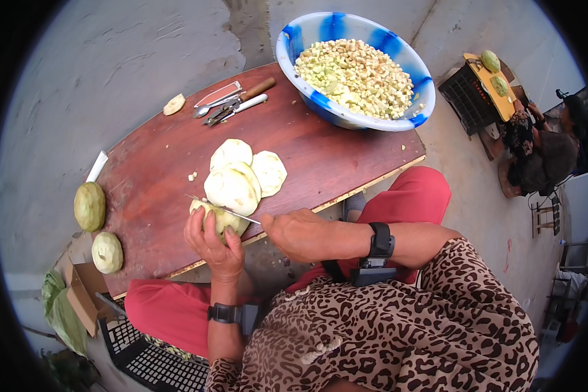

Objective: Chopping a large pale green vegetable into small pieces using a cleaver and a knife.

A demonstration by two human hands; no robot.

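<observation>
My left hand steadies a peeled, pale green eggplant piece at the near edge of the red-brown wooden table. With my right hand I grip a knife; its thin blade lies across the top of that piece, and the handle is hidden in my fist. Round pale slices overlap just beyond the blade, another slice lying at their right. Two small cubes are to their left. A blue-and-white plastic basin at the table's far right holds many small pale cubes.
At the far edge lie a wooden-handled tool, a spoon and a white-handled tool. Two whole eggplants stand at the left end. A black crate is below. Another person sits at the right.
</observation>
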